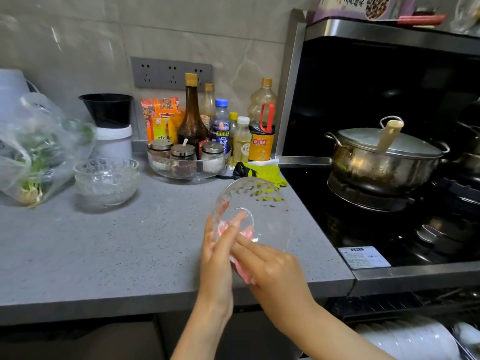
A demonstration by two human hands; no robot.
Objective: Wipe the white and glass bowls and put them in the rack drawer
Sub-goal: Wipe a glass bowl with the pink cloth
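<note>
The clear patterned glass bowl (255, 201) is held tilted in the air, base towards the person, above the near right corner of the grey speckled worktop (117, 242) and just beside the black hob (319, 216). The left hand (217, 253) lies against its base with fingers straight, propping it rather than gripping; its thumb is hidden. The right hand (275, 271) has its lower fingers curled round a bunched pink cloth (242, 274) at the bowl's near rim, index finger stretched out along the glass. This looks like mid-wipe. To do it well, the propping hand should probably turn the bowl bit by bit while the cloth works round the wall, into the dimpled pattern and across the foot ring, inside and out. Wet glass held on flat fingers can slip, so hooking a thumb over the rim would be safer, as would keeping it over the worktop, clear of the lidded steel pot (376, 165). A stack of clear glass bowls (106, 180) waits further left, and the open rack drawer (376, 306) below the hob already holds white bowls (415, 339).
</note>
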